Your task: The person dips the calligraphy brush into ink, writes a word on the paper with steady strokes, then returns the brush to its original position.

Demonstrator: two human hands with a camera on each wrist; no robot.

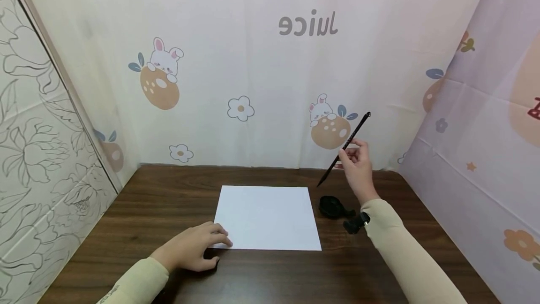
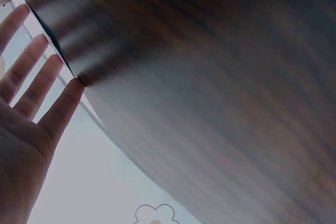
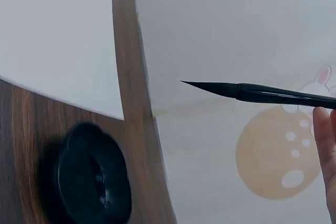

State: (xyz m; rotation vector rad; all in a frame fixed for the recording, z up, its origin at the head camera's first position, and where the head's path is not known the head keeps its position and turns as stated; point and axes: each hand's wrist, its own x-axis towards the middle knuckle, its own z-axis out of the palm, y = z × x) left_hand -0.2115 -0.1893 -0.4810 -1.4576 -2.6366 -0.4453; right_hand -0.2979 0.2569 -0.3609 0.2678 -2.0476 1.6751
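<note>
A wooden table (image 1: 270,276) against rabbit-printed cloth hangings (image 1: 211,50) shows a curtained-off desk nook.

Before the curtain (image 1: 274,69), on the table (image 1: 270,278), lies paper (image 1: 267,217): left hand (image 1: 196,247) on its near left corner, dish (image 1: 331,207) to its right. The brush (image 3: 262,93) is in the right hand (image 1: 357,165).

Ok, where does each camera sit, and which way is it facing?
Head: worn on the head, facing forward and down at the table, paper and curtain; left hand, right hand and both sleeves show.
Left wrist: worn on that wrist, looking past the fingers over the table to the curtain; left palm and fingers show.
Right wrist: worn on that wrist, looking at the brush, paper's corner, dark dish and curtain; only part of the right hand shows.
Shared by head and right wrist: brush, paper, dark dish, curtain.
</note>
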